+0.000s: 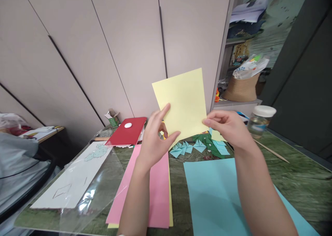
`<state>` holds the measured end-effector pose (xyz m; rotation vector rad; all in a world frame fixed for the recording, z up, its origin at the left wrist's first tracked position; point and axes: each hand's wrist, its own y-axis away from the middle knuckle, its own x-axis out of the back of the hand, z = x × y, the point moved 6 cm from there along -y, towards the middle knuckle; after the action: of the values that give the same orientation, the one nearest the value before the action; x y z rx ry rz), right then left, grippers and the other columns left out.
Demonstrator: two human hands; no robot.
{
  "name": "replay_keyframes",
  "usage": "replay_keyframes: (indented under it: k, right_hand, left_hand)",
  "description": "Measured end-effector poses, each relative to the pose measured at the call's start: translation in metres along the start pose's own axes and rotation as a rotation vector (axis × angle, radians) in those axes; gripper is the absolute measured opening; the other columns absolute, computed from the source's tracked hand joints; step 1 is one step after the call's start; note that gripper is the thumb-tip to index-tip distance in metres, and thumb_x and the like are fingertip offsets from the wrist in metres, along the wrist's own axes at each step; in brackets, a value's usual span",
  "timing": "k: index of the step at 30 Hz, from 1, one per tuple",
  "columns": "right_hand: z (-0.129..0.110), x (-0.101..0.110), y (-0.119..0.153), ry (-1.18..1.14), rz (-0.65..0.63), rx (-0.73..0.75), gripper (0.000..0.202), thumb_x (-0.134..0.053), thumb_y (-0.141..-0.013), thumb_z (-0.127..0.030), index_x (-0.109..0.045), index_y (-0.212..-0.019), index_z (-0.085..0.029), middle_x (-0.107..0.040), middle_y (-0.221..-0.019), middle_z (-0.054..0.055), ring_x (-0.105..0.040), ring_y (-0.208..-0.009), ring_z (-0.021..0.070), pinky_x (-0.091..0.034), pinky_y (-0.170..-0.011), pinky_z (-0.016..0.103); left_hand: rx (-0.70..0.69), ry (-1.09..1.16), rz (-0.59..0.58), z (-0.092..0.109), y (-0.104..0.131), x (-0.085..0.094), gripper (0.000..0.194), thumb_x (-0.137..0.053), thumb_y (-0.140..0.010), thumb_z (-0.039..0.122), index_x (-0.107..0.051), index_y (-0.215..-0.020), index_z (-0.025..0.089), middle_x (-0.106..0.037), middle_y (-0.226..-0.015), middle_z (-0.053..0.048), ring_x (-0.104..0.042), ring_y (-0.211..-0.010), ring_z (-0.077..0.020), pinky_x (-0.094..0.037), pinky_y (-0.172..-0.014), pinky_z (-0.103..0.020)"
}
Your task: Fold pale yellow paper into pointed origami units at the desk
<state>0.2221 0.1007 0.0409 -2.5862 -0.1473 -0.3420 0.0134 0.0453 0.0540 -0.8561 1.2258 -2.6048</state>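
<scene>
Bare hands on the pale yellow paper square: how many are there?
2: the left hand at the lower left of the pale yellow paper square, the right hand pinching its lower right corner.

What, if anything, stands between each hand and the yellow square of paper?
Nothing visible does: the left hand touches the yellow square at its left side, and the right hand pinches its lower right corner.

Pale yellow paper sheet (184, 102): four-sided, flat, plain; held up in air, tilted, upper right corner highest.
</scene>
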Motion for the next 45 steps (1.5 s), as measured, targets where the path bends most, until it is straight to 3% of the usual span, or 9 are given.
replay_keyframes:
  k: [11,17,22,33,37,40,45]
  right_hand:
    - [-0.007,-0.005,0.0,-0.053,-0.04,0.069,0.027,-0.065,-0.077,-0.041,-0.058,-0.064,-0.019,-0.055,-0.058,-0.001,-0.051,-0.052,0.0107,-0.041,-0.05,0.024]
    - [-0.001,-0.004,-0.001,-0.064,-0.043,0.001,0.025,-0.066,-0.077,-0.04,-0.06,-0.065,-0.019,-0.058,-0.057,-0.002,-0.053,-0.051,0.0103,-0.041,-0.05,0.024]
    - [0.004,-0.01,0.0,-0.096,-0.187,-0.059,0.023,-0.067,-0.077,-0.039,-0.063,-0.069,-0.018,-0.07,-0.068,0.003,-0.065,-0.067,0.0152,-0.048,-0.063,0.026]
    - [0.005,-0.009,0.001,-0.106,-0.272,-0.063,0.024,-0.065,-0.079,-0.039,-0.06,-0.067,-0.019,-0.071,-0.064,0.003,-0.066,-0.063,0.0158,-0.05,-0.062,0.026]
    - [0.005,-0.011,0.001,-0.116,-0.36,-0.079,0.022,-0.062,-0.081,-0.041,-0.067,-0.084,-0.021,-0.073,-0.081,0.004,-0.067,-0.075,0.0179,-0.052,-0.07,0.029]
    - [0.006,-0.01,-0.002,-0.161,-0.303,-0.064,0.024,-0.064,-0.079,-0.041,-0.068,-0.095,-0.023,-0.071,-0.098,0.003,-0.065,-0.087,0.0184,-0.051,-0.076,0.028]
    - [0.019,-0.007,-0.007,-0.291,-0.088,-0.112,0.022,-0.074,-0.069,-0.039,-0.067,-0.075,-0.02,-0.07,-0.075,0.001,-0.064,-0.07,0.0156,-0.05,-0.064,0.025]
  left_hand:
    - [-0.004,0.016,0.006,-0.002,-0.002,0.0,0.072,-0.067,-0.078,0.026,-0.032,-0.139,0.039,-0.046,-0.13,-0.007,-0.053,-0.066,-0.0091,-0.053,-0.071,-0.034]
    - [0.018,0.089,-0.003,-0.005,-0.002,-0.001,0.07,-0.066,-0.079,0.025,-0.032,-0.139,0.039,-0.042,-0.136,-0.007,-0.056,-0.071,-0.0109,-0.054,-0.068,-0.031]
    - [0.03,0.061,0.023,-0.009,-0.003,0.001,0.071,-0.068,-0.078,0.027,-0.033,-0.139,0.039,-0.043,-0.136,-0.007,-0.049,-0.06,-0.0068,-0.053,-0.063,-0.028]
    - [0.04,0.098,-0.033,-0.014,-0.005,-0.003,0.071,-0.065,-0.079,0.025,-0.031,-0.14,0.038,-0.039,-0.139,-0.009,-0.051,-0.063,-0.0072,-0.051,-0.06,-0.027]
    - [0.021,0.147,-0.062,-0.015,-0.006,-0.004,0.07,-0.065,-0.079,0.025,-0.032,-0.139,0.038,-0.041,-0.138,-0.009,-0.051,-0.065,-0.0089,-0.052,-0.061,-0.029]
    - [0.022,0.188,-0.129,-0.017,-0.007,-0.006,0.069,-0.066,-0.078,0.024,-0.035,-0.138,0.039,-0.044,-0.133,-0.008,-0.05,-0.063,-0.0085,-0.052,-0.06,-0.029]
    - [0.044,0.221,-0.266,-0.019,-0.006,-0.013,0.068,-0.066,-0.079,0.023,-0.035,-0.138,0.038,-0.042,-0.136,-0.01,-0.056,-0.073,-0.0106,-0.053,-0.066,-0.028]
